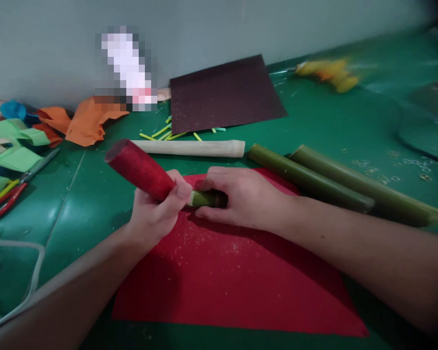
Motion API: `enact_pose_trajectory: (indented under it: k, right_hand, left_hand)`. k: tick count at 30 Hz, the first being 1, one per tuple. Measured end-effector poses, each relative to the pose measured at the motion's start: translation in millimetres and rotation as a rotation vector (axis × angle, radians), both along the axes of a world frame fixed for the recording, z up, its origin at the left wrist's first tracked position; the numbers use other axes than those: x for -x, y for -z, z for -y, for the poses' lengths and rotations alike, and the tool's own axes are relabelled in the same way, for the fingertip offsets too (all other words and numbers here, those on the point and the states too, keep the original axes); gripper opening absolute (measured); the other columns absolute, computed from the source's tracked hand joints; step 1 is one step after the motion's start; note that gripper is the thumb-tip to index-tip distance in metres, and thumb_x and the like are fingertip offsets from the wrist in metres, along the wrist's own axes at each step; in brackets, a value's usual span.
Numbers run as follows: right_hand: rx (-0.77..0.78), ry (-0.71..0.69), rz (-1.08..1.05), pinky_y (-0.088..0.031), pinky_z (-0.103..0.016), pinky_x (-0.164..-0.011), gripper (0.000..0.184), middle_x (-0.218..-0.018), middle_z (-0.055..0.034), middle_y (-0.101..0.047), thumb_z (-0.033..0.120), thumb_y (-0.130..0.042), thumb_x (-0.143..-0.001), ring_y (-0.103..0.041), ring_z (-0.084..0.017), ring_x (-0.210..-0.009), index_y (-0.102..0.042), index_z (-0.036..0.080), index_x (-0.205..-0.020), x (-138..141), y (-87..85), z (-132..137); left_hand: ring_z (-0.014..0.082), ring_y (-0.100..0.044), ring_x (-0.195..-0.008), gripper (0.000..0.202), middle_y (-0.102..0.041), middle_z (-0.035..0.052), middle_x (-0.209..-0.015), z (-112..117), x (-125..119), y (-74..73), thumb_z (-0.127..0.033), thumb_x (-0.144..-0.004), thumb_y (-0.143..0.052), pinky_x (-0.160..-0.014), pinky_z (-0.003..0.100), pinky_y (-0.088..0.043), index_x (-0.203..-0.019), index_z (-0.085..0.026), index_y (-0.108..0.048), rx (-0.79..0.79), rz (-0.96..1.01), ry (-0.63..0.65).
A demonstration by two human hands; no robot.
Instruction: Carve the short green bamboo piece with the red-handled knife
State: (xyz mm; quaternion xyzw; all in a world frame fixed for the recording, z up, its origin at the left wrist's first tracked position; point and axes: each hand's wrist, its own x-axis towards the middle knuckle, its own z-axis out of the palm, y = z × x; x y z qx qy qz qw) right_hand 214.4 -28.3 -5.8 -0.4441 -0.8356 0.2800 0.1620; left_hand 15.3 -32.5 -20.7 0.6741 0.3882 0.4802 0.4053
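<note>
A red sheet of paper (233, 277) lies nearest on the green bench (343, 131). Above it, the left hand (155, 211) has its grip closed round a red-wrapped bamboo tube (140, 170), tilted up-left. The right hand (241, 197) clasps the tube's bare green end (204, 198). Beyond lie two green bamboo stalks (328, 182), a pale peeled stick (193, 148) and a dark sandpaper sheet (224, 92).

One head-worn camera looks forward and down, close over a green table (350, 131). Both forearms enter from the bottom edge, the left hand (156, 209) and right hand (241, 197) meeting at centre. A grey wall (204, 29) closes the top of the frame.
</note>
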Motion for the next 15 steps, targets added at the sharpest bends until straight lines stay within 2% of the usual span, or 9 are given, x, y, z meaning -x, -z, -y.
enact_pose_trajectory:
  k: [5, 10, 15]
  right_hand:
    - [-0.007, 0.002, 0.005, -0.025, -0.030, -0.063, 0.028, -0.080, 0.0010, -0.053, 0.043, -0.075, -0.086, -0.044, -0.012, -0.070, -0.071, 0.016, -0.092, -0.2, 0.8, 0.2]
    - [-0.013, -0.003, 0.003, -0.024, -0.030, -0.062, 0.028, -0.079, 0.0012, -0.052, 0.043, -0.074, -0.086, -0.044, -0.012, -0.069, -0.070, 0.016, -0.091, 0.3, 1.3, -0.6]
    - [-0.017, 0.005, -0.002, -0.024, -0.029, -0.062, 0.027, -0.080, 0.0013, -0.052, 0.043, -0.074, -0.086, -0.044, -0.012, -0.069, -0.069, 0.017, -0.090, 0.3, 1.7, -0.7]
  left_hand:
    - [0.0106, -0.043, -0.049, 0.055, -0.051, 0.0002, -0.054, 0.7, 1.4, 1.9, -0.068, -0.087, -0.067, -0.050, 0.028, -0.039, -0.061, -0.020, -0.063, 0.019, 0.013, 0.012]
    - [0.0105, -0.045, -0.051, 0.051, -0.054, 0.0007, -0.058, 0.6, 1.7, 1.1, -0.065, -0.089, -0.066, -0.053, 0.027, -0.041, -0.065, -0.020, -0.065, 0.008, -0.004, 0.034]
    - [0.0096, -0.042, -0.047, 0.053, -0.053, 0.0003, -0.055, 0.8, -0.6, -1.7, -0.067, -0.087, -0.069, -0.049, 0.027, -0.041, -0.063, -0.020, -0.064, 0.025, 0.001, 0.035]
